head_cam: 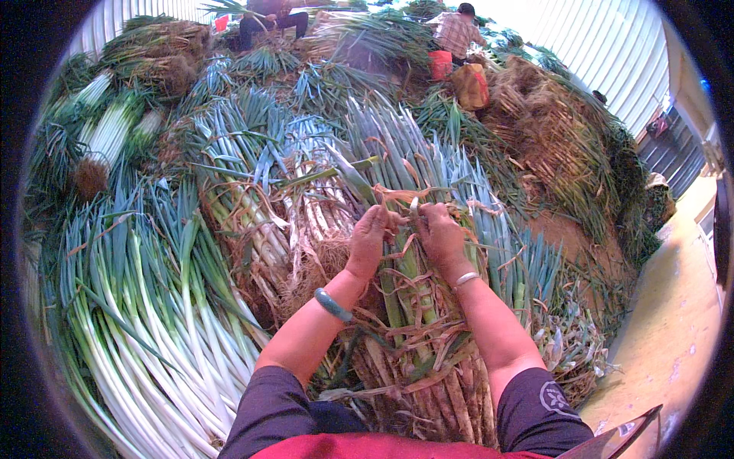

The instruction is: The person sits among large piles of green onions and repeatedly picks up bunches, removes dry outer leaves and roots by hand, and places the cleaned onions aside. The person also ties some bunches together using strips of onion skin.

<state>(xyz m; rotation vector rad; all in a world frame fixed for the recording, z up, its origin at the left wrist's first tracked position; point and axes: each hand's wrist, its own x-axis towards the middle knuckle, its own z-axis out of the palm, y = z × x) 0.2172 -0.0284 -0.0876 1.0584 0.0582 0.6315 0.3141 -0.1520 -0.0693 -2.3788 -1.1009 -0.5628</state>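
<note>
My left hand (371, 232) and my right hand (440, 232) are close together above a pile of untrimmed green onions (418, 304) with dry brown outer leaves. The left fingers pinch a dry, tan leaf strip (401, 194). Something short and pale shows at the right thumb and fingertips; whether it is part of a leaf or the thumb itself I cannot tell. Cleaned green onions (155, 321) with white stalks lie to the left. Another bundle with matted roots (330, 258) rests just beyond my left forearm.
Large heaps of green onions (550, 132) rise at the right and back left. Two people (456, 31) work at the far side, near a red bucket (440, 64) and a yellow-red bag (471, 86). A pale floor strip (659, 344) runs along the right, beside leaf scraps (565, 350).
</note>
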